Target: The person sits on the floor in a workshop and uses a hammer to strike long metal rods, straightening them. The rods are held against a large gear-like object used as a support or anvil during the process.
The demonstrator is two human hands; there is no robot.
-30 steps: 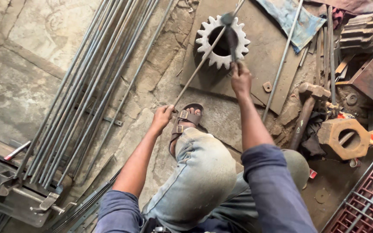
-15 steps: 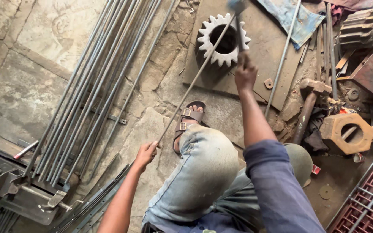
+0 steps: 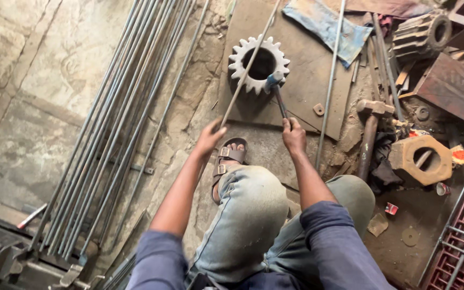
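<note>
My left hand (image 3: 209, 138) grips a long thin steel rod (image 3: 248, 67) that lies across a pale toothed gear (image 3: 243, 80) on a rusty steel plate (image 3: 307, 86). My right hand (image 3: 294, 135) is closed on the handle of a small hammer (image 3: 274, 81), whose blue head rests at the gear's lower right edge, right beside the rod. My knee in worn jeans and a sandalled foot (image 3: 231, 156) sit just below the hands.
A bundle of long steel rods (image 3: 119, 118) lies on the stone floor at left. Another rod (image 3: 330, 86) crosses the plate. A larger hammer (image 3: 370, 129), a hexagonal metal block (image 3: 422, 158), a ribbed gear (image 3: 420, 35), a blue cloth (image 3: 326, 24) and a red grate (image 3: 463, 236) crowd the right.
The hammer, raised above the gear half a second ago, has come down onto its edge. My left hand slid up the rod toward the gear.
</note>
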